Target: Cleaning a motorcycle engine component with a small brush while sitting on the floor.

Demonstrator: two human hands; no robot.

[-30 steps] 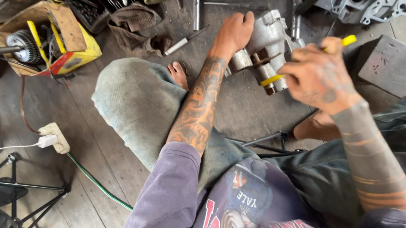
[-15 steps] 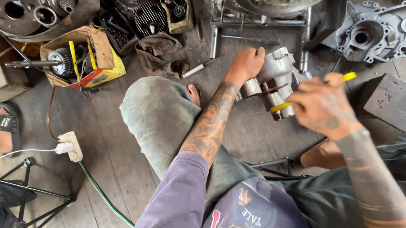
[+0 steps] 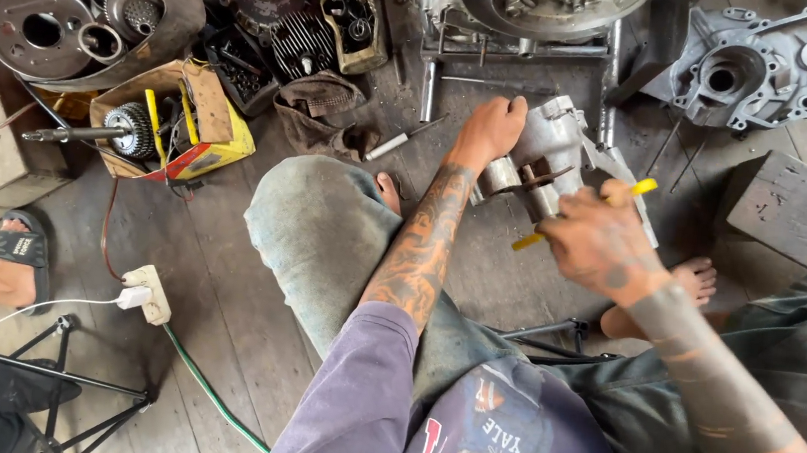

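Between both hands, left (image 3: 496, 124) gripping, right (image 3: 597, 239) pinching yellow-handled tool (image 3: 585, 214): dull grey engine casting (image 3: 554, 147).

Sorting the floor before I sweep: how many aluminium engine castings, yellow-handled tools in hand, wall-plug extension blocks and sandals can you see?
Aluminium engine castings: 3 (one under the left hand at, a crankcase, a cover)
Yellow-handled tools: 1, in the right hand
Extension blocks: 1
Sandals: 1
Total: 6

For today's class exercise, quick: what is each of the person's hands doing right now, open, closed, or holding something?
Left hand: closed on the grey cast-metal engine part, steadying it.
Right hand: closed around a yellow-handled tool.
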